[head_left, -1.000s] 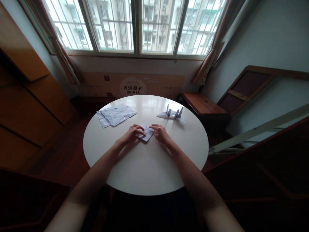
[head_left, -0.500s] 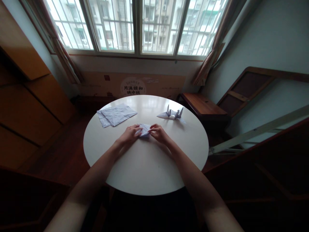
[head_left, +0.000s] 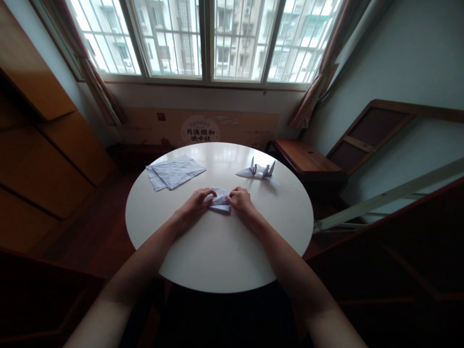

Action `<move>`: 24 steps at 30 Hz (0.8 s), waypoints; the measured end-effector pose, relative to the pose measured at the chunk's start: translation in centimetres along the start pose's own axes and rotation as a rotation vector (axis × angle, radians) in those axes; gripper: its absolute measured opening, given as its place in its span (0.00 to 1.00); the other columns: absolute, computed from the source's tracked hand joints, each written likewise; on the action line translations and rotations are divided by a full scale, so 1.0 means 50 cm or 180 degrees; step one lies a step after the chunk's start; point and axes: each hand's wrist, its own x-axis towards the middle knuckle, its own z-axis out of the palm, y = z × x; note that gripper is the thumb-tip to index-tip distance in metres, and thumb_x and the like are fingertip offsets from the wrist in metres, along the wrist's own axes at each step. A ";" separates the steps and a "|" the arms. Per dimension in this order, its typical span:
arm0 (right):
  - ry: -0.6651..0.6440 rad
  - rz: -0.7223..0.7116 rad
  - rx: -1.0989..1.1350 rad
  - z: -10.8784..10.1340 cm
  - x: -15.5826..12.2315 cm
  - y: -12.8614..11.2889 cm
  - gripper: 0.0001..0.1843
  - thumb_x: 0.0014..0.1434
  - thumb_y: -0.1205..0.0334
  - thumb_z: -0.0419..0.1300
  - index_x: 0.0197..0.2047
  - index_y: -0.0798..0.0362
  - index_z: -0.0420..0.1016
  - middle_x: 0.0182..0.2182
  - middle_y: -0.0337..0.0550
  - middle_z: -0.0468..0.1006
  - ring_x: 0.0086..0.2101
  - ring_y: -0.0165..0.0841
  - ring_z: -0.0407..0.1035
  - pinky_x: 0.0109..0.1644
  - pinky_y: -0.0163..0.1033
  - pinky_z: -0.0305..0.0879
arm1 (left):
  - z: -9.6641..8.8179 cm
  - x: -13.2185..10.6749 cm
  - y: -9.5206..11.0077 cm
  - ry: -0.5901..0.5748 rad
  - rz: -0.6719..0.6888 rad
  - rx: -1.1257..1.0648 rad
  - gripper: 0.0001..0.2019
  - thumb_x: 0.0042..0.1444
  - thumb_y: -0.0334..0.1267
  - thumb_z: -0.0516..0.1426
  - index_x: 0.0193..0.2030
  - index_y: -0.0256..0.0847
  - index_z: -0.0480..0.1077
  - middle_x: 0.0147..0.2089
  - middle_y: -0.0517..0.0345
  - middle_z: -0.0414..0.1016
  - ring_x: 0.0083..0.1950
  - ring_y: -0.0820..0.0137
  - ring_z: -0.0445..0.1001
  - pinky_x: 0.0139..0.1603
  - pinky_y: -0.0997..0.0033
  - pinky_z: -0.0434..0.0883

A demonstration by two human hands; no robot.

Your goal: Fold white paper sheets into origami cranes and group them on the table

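Note:
A small piece of folded paper (head_left: 219, 199), pale bluish white, is held between my two hands over the middle of the round white table (head_left: 217, 251). My left hand (head_left: 198, 200) grips its left side with curled fingers and thumb. On the right side, my right hand (head_left: 240, 198) pinches the paper's edge. A lifted flap shows between the fingers, with a flat lower layer nearer to me. Some of the fingertips are hidden behind the paper and the knuckles.
Creased sheets of paper (head_left: 177, 172) lie at the table's back left. Folded paper cranes (head_left: 257, 170) stand at the back right. A wooden bench (head_left: 306, 157) is beyond the table on the right, and a barred window (head_left: 206, 43) is ahead.
The folded paper has opened up, with a lower layer now showing toward me. My right hand has shifted slightly right and its fingers are more curled; the left hand has barely moved.

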 end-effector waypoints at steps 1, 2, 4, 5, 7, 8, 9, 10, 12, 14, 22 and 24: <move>0.0026 0.0056 -0.0027 -0.001 -0.002 -0.001 0.12 0.60 0.55 0.59 0.32 0.52 0.80 0.42 0.49 0.74 0.44 0.41 0.64 0.50 0.45 0.60 | 0.001 0.001 0.000 -0.0018 0.0097 -0.0009 0.08 0.61 0.36 0.53 0.40 0.40 0.74 0.42 0.52 0.77 0.43 0.66 0.74 0.48 0.67 0.69; 0.0058 0.0108 -0.0054 -0.003 -0.003 -0.001 0.12 0.60 0.55 0.59 0.31 0.52 0.80 0.43 0.49 0.73 0.45 0.41 0.63 0.50 0.45 0.59 | 0.003 0.002 0.001 -0.0038 0.0191 -0.0010 0.08 0.62 0.37 0.54 0.40 0.39 0.74 0.42 0.52 0.77 0.43 0.66 0.75 0.48 0.67 0.69; 0.0145 0.0176 -0.0093 -0.006 -0.006 -0.002 0.10 0.59 0.55 0.60 0.35 0.51 0.80 0.44 0.50 0.72 0.46 0.43 0.62 0.51 0.47 0.59 | 0.007 0.003 0.000 -0.0046 0.0295 0.0029 0.08 0.61 0.39 0.56 0.41 0.40 0.74 0.42 0.51 0.77 0.44 0.65 0.75 0.49 0.66 0.69; 0.0186 0.0176 -0.0094 -0.008 -0.007 -0.002 0.09 0.59 0.57 0.61 0.39 0.51 0.80 0.44 0.50 0.72 0.46 0.43 0.62 0.51 0.47 0.59 | 0.008 0.004 -0.001 -0.0045 0.0302 0.0067 0.09 0.60 0.39 0.58 0.43 0.40 0.74 0.43 0.51 0.77 0.44 0.65 0.75 0.49 0.65 0.69; 0.0243 0.0056 -0.0056 -0.010 -0.008 -0.001 0.11 0.57 0.61 0.62 0.45 0.49 0.78 0.46 0.50 0.72 0.48 0.44 0.62 0.53 0.48 0.59 | 0.011 0.004 -0.005 -0.0073 0.0300 0.0139 0.10 0.59 0.38 0.59 0.47 0.41 0.74 0.45 0.52 0.77 0.45 0.65 0.74 0.50 0.64 0.68; 0.0247 -0.0074 -0.0024 -0.011 -0.009 -0.001 0.12 0.57 0.63 0.62 0.46 0.49 0.78 0.47 0.50 0.71 0.49 0.43 0.62 0.54 0.48 0.59 | 0.012 0.003 -0.007 -0.0086 0.0304 0.0195 0.09 0.59 0.36 0.58 0.46 0.42 0.74 0.46 0.52 0.77 0.46 0.65 0.74 0.51 0.63 0.68; 0.0217 -0.0238 0.0014 -0.012 -0.009 -0.001 0.11 0.57 0.65 0.62 0.45 0.48 0.78 0.49 0.49 0.72 0.50 0.43 0.62 0.55 0.47 0.58 | 0.012 0.002 -0.008 -0.0091 0.0306 0.0288 0.09 0.59 0.34 0.58 0.45 0.44 0.75 0.47 0.53 0.76 0.48 0.65 0.73 0.52 0.62 0.67; 0.0151 -0.0410 0.0059 -0.014 -0.009 -0.003 0.10 0.57 0.66 0.61 0.42 0.48 0.79 0.49 0.47 0.73 0.51 0.42 0.62 0.55 0.47 0.58 | 0.011 0.000 -0.009 -0.0080 0.0301 0.0425 0.08 0.59 0.33 0.58 0.43 0.45 0.76 0.49 0.53 0.75 0.50 0.64 0.72 0.53 0.61 0.66; -0.0041 -0.0684 0.0171 -0.017 -0.009 -0.009 0.07 0.58 0.65 0.61 0.39 0.48 0.80 0.45 0.45 0.76 0.48 0.40 0.66 0.53 0.44 0.59 | 0.009 -0.003 -0.009 -0.0007 0.0258 0.0790 0.09 0.59 0.32 0.57 0.40 0.48 0.78 0.51 0.53 0.74 0.52 0.62 0.69 0.55 0.58 0.63; -0.0197 -0.0733 0.0289 -0.021 -0.009 -0.017 0.08 0.59 0.63 0.59 0.38 0.50 0.80 0.37 0.44 0.79 0.39 0.36 0.70 0.48 0.40 0.61 | 0.006 -0.005 -0.005 0.0026 0.0191 0.1111 0.10 0.60 0.34 0.56 0.40 0.50 0.79 0.50 0.53 0.74 0.51 0.61 0.68 0.54 0.55 0.62; 0.0288 0.0471 -0.0182 -0.022 -0.008 -0.016 0.20 0.61 0.53 0.57 0.52 0.54 0.75 0.46 0.52 0.76 0.47 0.42 0.69 0.51 0.43 0.61 | 0.014 -0.005 0.001 -0.0260 0.0318 0.0875 0.11 0.62 0.45 0.56 0.46 0.48 0.77 0.52 0.54 0.75 0.48 0.65 0.75 0.56 0.60 0.62; 0.0216 0.0678 -0.0238 -0.021 -0.006 -0.008 0.21 0.60 0.52 0.58 0.53 0.54 0.75 0.48 0.53 0.74 0.49 0.43 0.67 0.52 0.44 0.60 | 0.016 -0.004 -0.001 -0.0298 0.0373 0.0636 0.12 0.62 0.46 0.55 0.45 0.46 0.76 0.53 0.53 0.75 0.48 0.66 0.75 0.54 0.64 0.65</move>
